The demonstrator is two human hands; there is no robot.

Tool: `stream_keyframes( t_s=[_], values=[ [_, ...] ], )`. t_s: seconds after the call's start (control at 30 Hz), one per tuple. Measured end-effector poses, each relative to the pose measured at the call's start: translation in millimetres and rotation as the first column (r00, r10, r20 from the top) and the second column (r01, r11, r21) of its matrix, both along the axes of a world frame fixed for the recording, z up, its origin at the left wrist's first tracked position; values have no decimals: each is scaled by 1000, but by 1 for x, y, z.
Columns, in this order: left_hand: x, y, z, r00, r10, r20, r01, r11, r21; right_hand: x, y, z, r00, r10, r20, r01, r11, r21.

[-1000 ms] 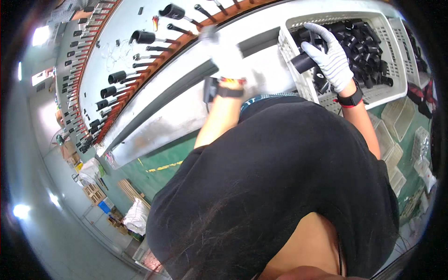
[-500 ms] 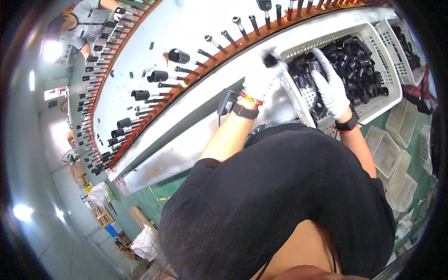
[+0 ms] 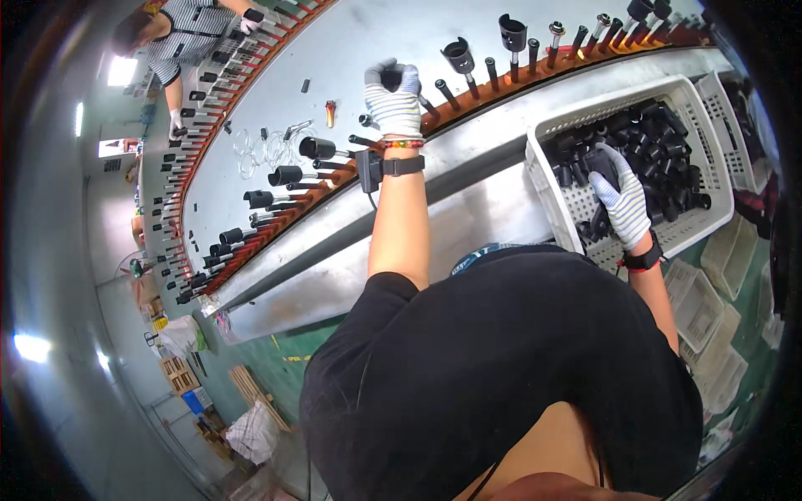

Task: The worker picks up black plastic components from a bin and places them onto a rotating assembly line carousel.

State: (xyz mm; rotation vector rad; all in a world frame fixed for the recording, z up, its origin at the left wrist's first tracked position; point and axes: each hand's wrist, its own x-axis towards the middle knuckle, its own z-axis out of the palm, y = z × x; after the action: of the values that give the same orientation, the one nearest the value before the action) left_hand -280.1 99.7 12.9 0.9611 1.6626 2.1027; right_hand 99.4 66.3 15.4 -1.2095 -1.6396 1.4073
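My left hand (image 3: pixel 393 108), in a striped white glove, is over the curved row of upright posts. Its fingers are closed round a black cup-shaped part (image 3: pixel 391 79), just above the rail; whether the part touches a post cannot be seen. My right hand (image 3: pixel 622 204), gloved alike, reaches into a white perforated crate (image 3: pixel 541 179). Thumb and fingers there are closed on a black sleeve (image 3: pixel 603 167). Around and beyond it lies a heap of loose black sleeves (image 3: pixel 656 138). Black cups (image 3: pixel 458 57) sit on some posts, while other posts carry only slim dark tips (image 3: pixel 447 93).
A brown rail (image 3: pixel 480 96) curves round a pale table (image 3: pixel 276 92) strewn with small black pieces and clear tubing (image 3: pixel 271 152). Another person (image 3: pixel 196 42) works at the far left side. A second crate (image 3: pixel 735 134) adjoins mine; empty crates (image 3: pixel 697 309) stand on the floor at right.
My left hand has moved left from beside the crate to the posts, carrying a black part. My right hand has closed on a black sleeve. The posts along the rail have shifted.
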Motion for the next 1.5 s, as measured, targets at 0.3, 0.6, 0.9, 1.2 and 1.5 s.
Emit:
stream_keyframes(
  t_s=[0.3, 0.6, 0.9, 1.2, 1.5],
  values=[
    [-70, -40, -8, 931, -3, -365, -134, 927, -350, -31, 7, 5, 979, 188, 81, -189, 982, 16],
    [68, -94, 35, 766, -225, -603, 139, 973, -186, -59, 12, 4, 967, 245, 73, -241, 969, -62],
    [153, -83, 1, 300, -864, -405, 385, 498, -777, -51, -3, -18, 946, 303, 117, -303, 953, -11],
    [178, -90, -10, 218, -702, -678, 631, 632, -451, -16, -32, -53, 968, 228, -100, -236, 968, -80],
    [75, 6, 6, 986, -45, 161, 29, 994, 101, 18, -58, -20, 931, 365, -12, -299, 744, -597]
  ],
)
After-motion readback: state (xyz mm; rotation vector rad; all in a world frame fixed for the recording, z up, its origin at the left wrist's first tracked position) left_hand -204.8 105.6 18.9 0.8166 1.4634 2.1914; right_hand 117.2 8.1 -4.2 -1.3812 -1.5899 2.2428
